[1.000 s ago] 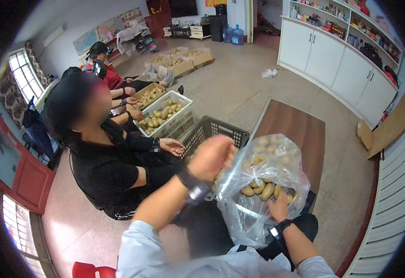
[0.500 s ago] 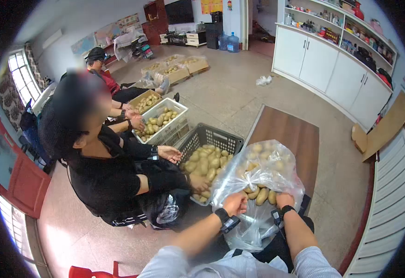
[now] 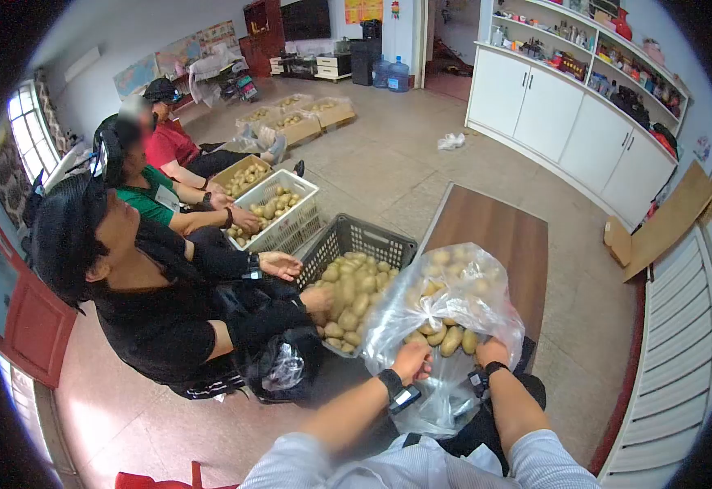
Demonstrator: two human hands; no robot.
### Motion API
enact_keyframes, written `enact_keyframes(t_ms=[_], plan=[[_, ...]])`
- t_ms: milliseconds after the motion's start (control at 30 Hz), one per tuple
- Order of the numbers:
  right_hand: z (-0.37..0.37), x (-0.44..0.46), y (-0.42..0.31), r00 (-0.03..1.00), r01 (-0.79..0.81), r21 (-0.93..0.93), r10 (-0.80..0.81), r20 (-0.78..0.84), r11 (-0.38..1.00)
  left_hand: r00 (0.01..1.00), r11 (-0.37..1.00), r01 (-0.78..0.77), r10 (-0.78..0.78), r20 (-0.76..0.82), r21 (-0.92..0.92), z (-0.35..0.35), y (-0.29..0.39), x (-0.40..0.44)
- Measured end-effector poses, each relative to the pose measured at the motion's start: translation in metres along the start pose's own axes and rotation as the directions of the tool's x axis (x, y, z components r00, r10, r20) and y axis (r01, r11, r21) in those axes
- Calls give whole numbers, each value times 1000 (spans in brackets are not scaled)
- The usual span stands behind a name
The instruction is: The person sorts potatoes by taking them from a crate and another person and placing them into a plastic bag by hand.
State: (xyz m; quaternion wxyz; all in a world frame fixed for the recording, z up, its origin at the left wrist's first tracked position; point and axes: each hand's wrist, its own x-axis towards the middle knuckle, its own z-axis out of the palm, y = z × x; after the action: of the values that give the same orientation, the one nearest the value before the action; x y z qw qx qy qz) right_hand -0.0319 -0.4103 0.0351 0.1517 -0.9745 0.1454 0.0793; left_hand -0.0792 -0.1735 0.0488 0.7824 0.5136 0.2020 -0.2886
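A clear plastic bag [image 3: 486, 281] filled with potatoes [image 3: 451, 341] lies on the brown wooden table, its mouth toward me and its loose film hanging over my lap. My left hand [image 3: 412, 362] is closed with curled fingers on the left edge of the bag's mouth. On the opposite edge, my right hand [image 3: 492, 353] is closed on the film, close beside the potatoes. Several potatoes show between my hands, and the rest are seen blurred through the plastic. Each of my wrists wears a dark band with a small device.
Left of the bag stands a dark grey crate [image 3: 356, 236] of potatoes, with a co-worker's hand [image 3: 317, 300] in it. A white crate [image 3: 299, 213] and cardboard boxes [image 3: 323, 114] of potatoes are farther back. The brown table [image 3: 494, 220] extends ahead. White cabinets line the right wall.
The view has shifted slightly. The nearest co-worker has leaned back, revealing a person in green, and their hand has risen over the potatoes in the crate. My hands keep their place on the bag.
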Motion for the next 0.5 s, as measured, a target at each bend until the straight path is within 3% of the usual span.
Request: enact_keyframes(t_ms=[67,133,233,300,333,367,400,433,467,500], plan=[[1,-8,-6,997,16,26,-14,-79,1000,1000,1000,8,-8,3,-1,0,-1,0],[9,-14,-9,986,56,-189,-84,-142,980,1000,1000,-16,16,-12,2,-3,-5,4],[9,-44,-25,980,130,-188,-155,-123,973,999,998,-47,48,10,-51,-7,-8,2],[37,-47,-14,920,245,-263,-310,-240,933,997,998,-63,62,-43,-12,-8,-12,3],[44,-50,-3,922,278,-273,-336,-194,921,987,991,-124,117,-113,-57,-4,-14,2],[52,-47,7,909,291,-328,-367,-200,899,990,988,-138,139,11,-65,-16,-23,11],[63,-44,7,890,309,-368,-403,-212,877,994,994,-84,79,-71,-75,-16,-25,15],[50,-48,0,912,339,-241,-381,-154,910,986,993,-115,111,-125,-22,-14,-23,6],[38,-56,-11,930,311,-261,-349,-114,914,980,988,-137,125,-154,-71,-16,-34,14],[34,-64,-17,914,295,-217,-341,-219,931,980,991,-121,111,-162,-53,-9,-16,-9]])
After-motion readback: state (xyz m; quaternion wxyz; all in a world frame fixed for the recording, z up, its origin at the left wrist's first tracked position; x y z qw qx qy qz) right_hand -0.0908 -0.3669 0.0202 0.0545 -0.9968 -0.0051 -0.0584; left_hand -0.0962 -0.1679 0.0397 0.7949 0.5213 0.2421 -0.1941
